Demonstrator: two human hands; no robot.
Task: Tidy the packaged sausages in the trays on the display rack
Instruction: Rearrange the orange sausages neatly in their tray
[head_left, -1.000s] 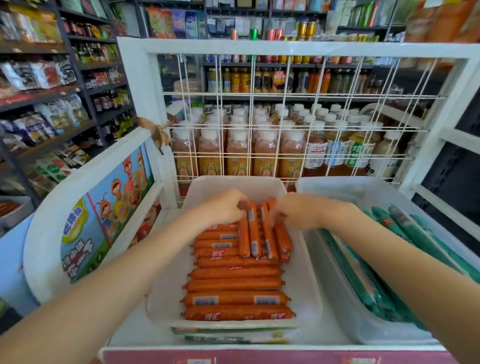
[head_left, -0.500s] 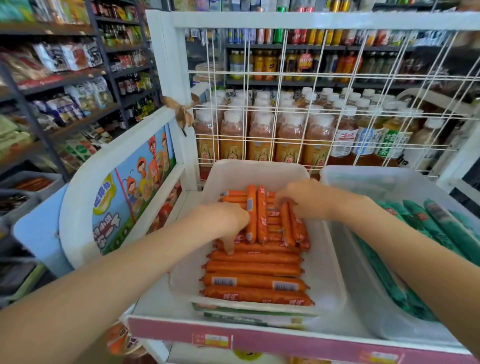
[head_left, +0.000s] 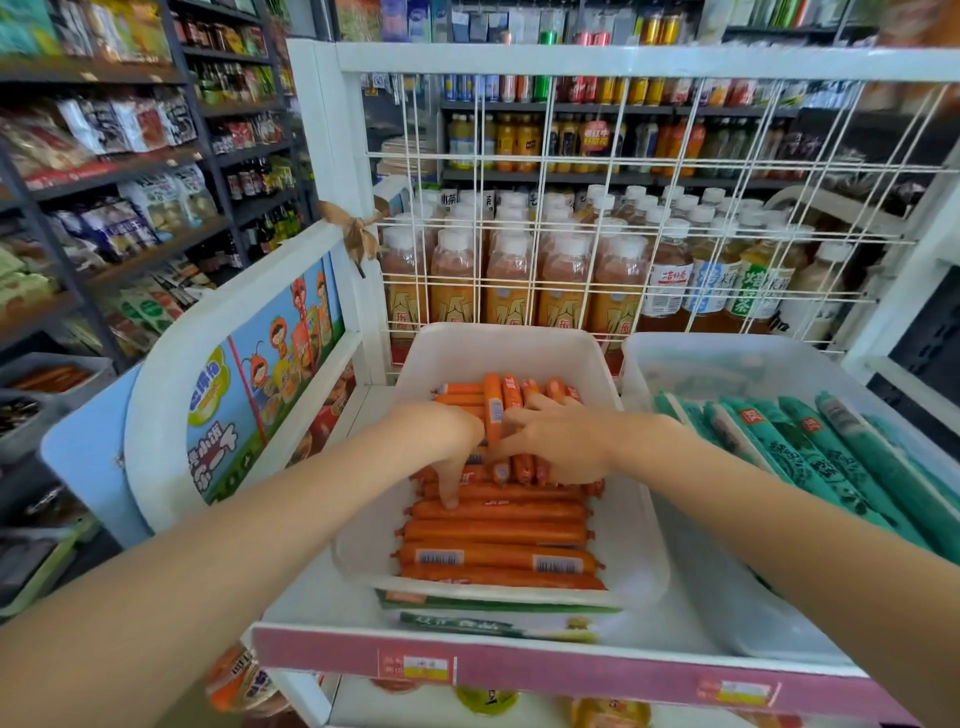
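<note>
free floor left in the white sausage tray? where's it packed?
Bare floor at the back of the white tray, beyond the orange sausages, and a strip along its right wall. Crowded mid-tray, where the left hand and right hand work. The green sausages fill the clear tub.

Our left hand and right hand cover the middle of the orange sausages, so we cannot tell what our fingers grip. Our forearms run off the bottom edge. The green sausages are cut by the right edge. The price labels are too blurred to read.
</note>
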